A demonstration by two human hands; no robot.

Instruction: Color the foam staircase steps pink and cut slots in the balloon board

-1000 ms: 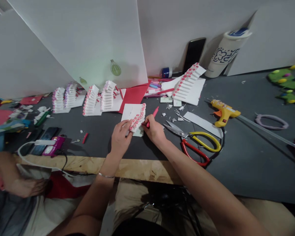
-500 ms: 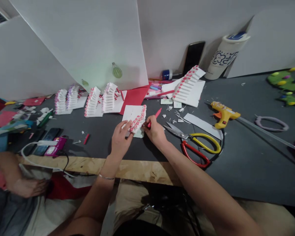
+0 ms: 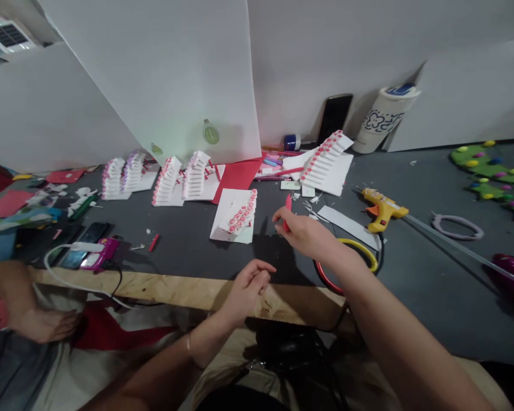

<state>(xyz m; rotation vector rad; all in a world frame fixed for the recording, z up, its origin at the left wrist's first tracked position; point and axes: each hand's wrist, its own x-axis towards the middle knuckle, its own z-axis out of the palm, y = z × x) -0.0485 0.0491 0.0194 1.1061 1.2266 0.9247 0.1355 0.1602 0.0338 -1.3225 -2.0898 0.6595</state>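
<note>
A small white paper staircase model (image 3: 236, 216) with red dots along its steps lies on the grey table, with no hand on it. My right hand (image 3: 309, 235) hovers to its right, above the scissors, and pinches a red marker (image 3: 287, 209) that points upward. My left hand (image 3: 247, 288) is drawn back over the wooden table edge, its fingers loosely curled with nothing visible in them.
Several finished staircase models (image 3: 167, 181) stand at the back by a leaning white board (image 3: 163, 80). Red and yellow scissors (image 3: 349, 260), a yellow glue gun (image 3: 381, 208), a phone (image 3: 334, 117) and a white cup (image 3: 379, 120) lie right. Another person's foot (image 3: 29, 317) is at lower left.
My left hand let go of the staircase model and pulled back toward me. My right hand lifted the marker off the model and moved right. The view tilted up slightly.
</note>
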